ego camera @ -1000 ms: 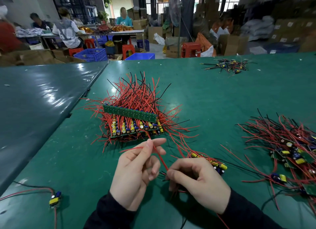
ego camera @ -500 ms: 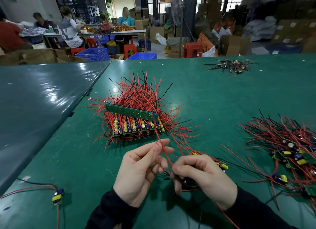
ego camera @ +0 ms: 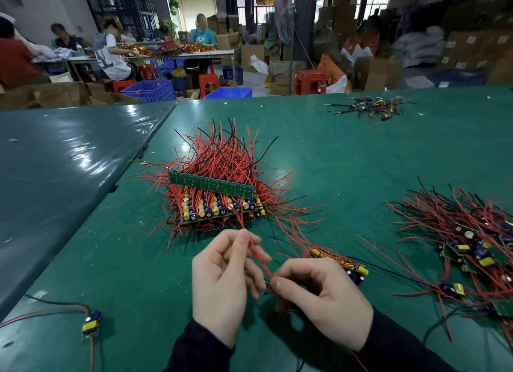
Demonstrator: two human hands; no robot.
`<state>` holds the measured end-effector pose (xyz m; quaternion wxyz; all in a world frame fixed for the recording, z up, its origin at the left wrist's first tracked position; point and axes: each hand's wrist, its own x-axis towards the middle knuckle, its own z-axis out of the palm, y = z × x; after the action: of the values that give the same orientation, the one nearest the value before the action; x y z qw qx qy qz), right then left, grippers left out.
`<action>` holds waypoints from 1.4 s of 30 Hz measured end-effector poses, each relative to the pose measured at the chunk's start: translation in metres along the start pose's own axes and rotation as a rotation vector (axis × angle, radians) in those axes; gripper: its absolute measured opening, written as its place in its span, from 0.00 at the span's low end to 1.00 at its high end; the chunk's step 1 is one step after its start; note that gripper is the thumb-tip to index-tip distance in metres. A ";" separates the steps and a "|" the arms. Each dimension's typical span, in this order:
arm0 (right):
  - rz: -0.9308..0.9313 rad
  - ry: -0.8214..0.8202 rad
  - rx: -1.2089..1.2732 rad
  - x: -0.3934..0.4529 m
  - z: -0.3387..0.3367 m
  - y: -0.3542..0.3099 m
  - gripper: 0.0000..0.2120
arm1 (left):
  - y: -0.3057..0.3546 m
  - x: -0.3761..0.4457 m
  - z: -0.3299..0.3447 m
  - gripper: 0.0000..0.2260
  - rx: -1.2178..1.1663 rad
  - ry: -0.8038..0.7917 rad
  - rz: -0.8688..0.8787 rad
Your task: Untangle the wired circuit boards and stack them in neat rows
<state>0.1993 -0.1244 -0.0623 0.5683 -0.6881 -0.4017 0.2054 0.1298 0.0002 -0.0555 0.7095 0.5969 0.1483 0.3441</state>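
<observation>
A stack of green circuit boards [ego camera: 216, 202] with red and black wires fanning out sits mid-table. Just in front of it, my left hand [ego camera: 222, 283] pinches a red wire [ego camera: 256, 256] between thumb and fingers. That wire runs down to my right hand [ego camera: 322, 296], which grips a small wired board, mostly hidden under its fingers. A few more small boards with yellow parts [ego camera: 341, 263] lie just beyond my right hand. At the right lies a tangled pile of wired boards [ego camera: 472, 246].
A single wired board [ego camera: 91, 320] lies near the front left corner of the green table [ego camera: 347, 163]. A small cluster of wired parts [ego camera: 369, 109] sits at the far right. A second table [ego camera: 55, 172] adjoins on the left. People work at benches in the background.
My left hand has slid up along the red wire, drawing it straight and more upright. My right hand has shifted slightly while gripping the small board.
</observation>
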 end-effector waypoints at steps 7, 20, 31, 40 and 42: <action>-0.053 0.085 -0.169 -0.003 0.004 0.000 0.08 | 0.001 0.001 -0.003 0.10 0.103 0.092 0.112; -0.080 0.118 -0.223 -0.003 0.004 -0.001 0.10 | 0.003 0.001 -0.001 0.10 -0.071 0.049 -0.064; 0.007 0.042 -0.130 0.001 0.003 0.003 0.08 | 0.020 0.014 -0.019 0.11 -0.432 -0.058 -0.643; 0.089 -0.067 0.089 0.002 0.002 0.000 0.08 | 0.024 0.017 -0.021 0.10 -0.476 -0.020 -0.678; 0.094 -0.066 0.104 0.003 0.003 -0.002 0.08 | 0.023 0.018 -0.022 0.10 -0.510 -0.011 -0.671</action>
<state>0.1984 -0.1206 -0.0610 0.5795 -0.6685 -0.3764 0.2750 0.1221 0.0292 -0.0354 0.9080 0.3225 0.2407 0.1164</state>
